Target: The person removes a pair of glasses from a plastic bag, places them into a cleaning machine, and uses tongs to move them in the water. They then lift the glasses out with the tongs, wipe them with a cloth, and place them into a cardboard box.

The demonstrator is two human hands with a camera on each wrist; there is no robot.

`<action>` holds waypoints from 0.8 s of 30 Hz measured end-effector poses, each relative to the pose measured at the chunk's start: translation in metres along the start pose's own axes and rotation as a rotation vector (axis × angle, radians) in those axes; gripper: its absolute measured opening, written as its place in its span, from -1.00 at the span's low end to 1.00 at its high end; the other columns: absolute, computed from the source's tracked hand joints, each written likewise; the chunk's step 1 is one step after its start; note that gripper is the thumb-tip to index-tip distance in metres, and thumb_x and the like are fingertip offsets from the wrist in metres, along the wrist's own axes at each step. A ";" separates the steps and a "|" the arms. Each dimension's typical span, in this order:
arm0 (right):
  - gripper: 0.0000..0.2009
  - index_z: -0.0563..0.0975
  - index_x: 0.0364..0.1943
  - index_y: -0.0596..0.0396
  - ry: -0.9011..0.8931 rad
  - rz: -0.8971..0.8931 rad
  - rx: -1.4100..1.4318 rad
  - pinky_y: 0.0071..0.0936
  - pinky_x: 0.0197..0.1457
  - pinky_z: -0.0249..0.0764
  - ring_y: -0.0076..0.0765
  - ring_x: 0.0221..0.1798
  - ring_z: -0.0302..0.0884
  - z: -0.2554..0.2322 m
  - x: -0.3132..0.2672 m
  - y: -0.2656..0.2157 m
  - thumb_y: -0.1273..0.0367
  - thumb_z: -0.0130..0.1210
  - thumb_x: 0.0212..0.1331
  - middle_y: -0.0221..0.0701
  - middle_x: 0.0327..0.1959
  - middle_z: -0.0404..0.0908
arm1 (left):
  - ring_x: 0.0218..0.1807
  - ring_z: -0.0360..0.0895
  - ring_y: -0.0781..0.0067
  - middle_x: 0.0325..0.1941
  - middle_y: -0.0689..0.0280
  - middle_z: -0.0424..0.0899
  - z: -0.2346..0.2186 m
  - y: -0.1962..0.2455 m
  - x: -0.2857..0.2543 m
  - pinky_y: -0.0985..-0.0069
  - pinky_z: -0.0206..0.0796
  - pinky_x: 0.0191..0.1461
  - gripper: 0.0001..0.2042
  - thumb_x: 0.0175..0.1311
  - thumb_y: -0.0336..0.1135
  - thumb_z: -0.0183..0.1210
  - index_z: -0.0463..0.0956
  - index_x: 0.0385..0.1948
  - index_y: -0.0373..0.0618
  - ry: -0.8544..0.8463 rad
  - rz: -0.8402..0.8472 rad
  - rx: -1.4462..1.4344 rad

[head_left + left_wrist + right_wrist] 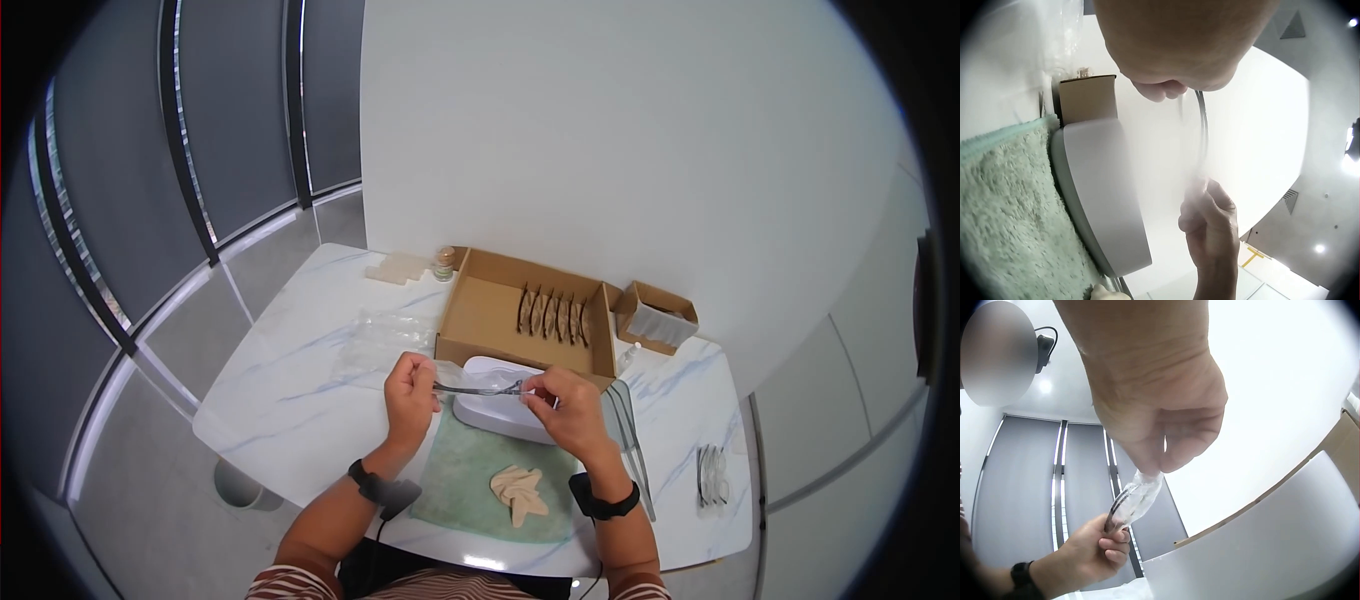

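Note:
Both hands hold a pair of dark, thin-armed glasses [478, 390] in front of the body, with a clear plastic sleeve [1140, 499] around it. My left hand [410, 400] grips the dark arms at one end; in the right wrist view, the fingers of that left hand [1100, 550] curl round them. My right hand [568, 405] pinches the other end between thumb and fingers, at the gathered plastic in the right wrist view. Just beyond and below the hands stands a white rounded tub [500, 418]. Part of the glasses is hidden by the fingers.
A cardboard box [480, 320] behind holds a row of several dark curved glasses [550, 315]. A smaller box [655, 318], a jar [444, 265] and clear plastic sleeves [385, 340] lie around it. A beige cloth [518, 492] rests on a green towel [450, 480]; bagged glasses [712, 475] lie right.

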State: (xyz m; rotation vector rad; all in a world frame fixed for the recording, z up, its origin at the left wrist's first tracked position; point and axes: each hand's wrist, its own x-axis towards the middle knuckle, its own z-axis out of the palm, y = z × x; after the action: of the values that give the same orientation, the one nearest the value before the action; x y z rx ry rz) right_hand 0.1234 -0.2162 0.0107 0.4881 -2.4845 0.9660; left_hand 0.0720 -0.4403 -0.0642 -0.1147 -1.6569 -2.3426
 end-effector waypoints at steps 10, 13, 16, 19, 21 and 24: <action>-0.86 0.68 -0.32 0.07 0.035 -0.056 -0.013 -0.40 -0.36 0.51 -0.30 -0.47 0.59 0.001 -0.002 -0.004 0.47 0.39 0.01 -0.36 -0.41 0.60 | -0.68 0.30 0.72 -0.56 0.43 0.44 0.000 0.001 0.000 0.66 0.23 -0.64 -0.84 0.50 -0.36 0.03 0.44 -0.35 -0.15 -0.043 0.010 -0.007; -0.86 0.67 -0.33 0.08 0.033 -0.046 -0.008 -0.40 -0.35 0.50 -0.30 -0.45 0.59 0.002 -0.003 -0.004 0.47 0.39 0.01 -0.37 -0.40 0.61 | -0.69 0.30 0.73 -0.57 0.43 0.44 0.002 0.003 -0.001 0.67 0.22 -0.65 -0.83 0.50 -0.35 0.02 0.44 -0.37 -0.15 -0.043 0.007 -0.015; -0.87 0.67 -0.34 0.08 0.024 -0.050 -0.022 -0.40 -0.35 0.50 -0.29 -0.44 0.60 0.002 -0.004 -0.004 0.47 0.39 0.01 -0.37 -0.40 0.61 | -0.70 0.29 0.73 -0.57 0.43 0.44 0.002 0.003 -0.001 0.67 0.21 -0.66 -0.82 0.50 -0.35 0.02 0.44 -0.38 -0.14 -0.032 0.000 -0.008; -0.87 0.66 -0.35 0.07 0.032 -0.057 -0.026 -0.39 -0.35 0.50 -0.29 -0.44 0.60 0.003 -0.005 -0.003 0.47 0.38 0.02 -0.37 -0.40 0.61 | -0.70 0.29 0.73 -0.57 0.42 0.44 0.002 0.002 -0.001 0.67 0.21 -0.66 -0.82 0.50 -0.35 0.03 0.45 -0.38 -0.15 -0.032 -0.004 -0.016; -0.88 0.66 -0.35 0.07 0.023 -0.064 -0.038 -0.40 -0.35 0.50 -0.29 -0.44 0.60 0.003 -0.004 -0.002 0.47 0.37 0.03 -0.37 -0.38 0.62 | -0.70 0.30 0.72 -0.57 0.43 0.44 0.002 0.002 -0.001 0.67 0.21 -0.66 -0.83 0.49 -0.36 0.03 0.45 -0.38 -0.14 -0.035 -0.005 -0.017; -0.89 0.66 -0.34 0.06 0.011 -0.054 -0.045 -0.41 -0.34 0.51 -0.30 -0.44 0.60 0.002 -0.005 -0.001 0.46 0.37 0.04 -0.38 -0.38 0.61 | -0.69 0.30 0.72 -0.57 0.43 0.44 0.002 0.002 -0.001 0.67 0.20 -0.66 -0.83 0.49 -0.36 0.03 0.45 -0.38 -0.14 -0.033 -0.007 -0.021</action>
State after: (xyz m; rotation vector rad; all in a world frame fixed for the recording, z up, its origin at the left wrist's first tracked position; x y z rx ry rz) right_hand 0.1281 -0.2174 0.0077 0.5312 -2.4642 0.8873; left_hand 0.0735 -0.4391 -0.0617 -0.1529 -1.6513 -2.3765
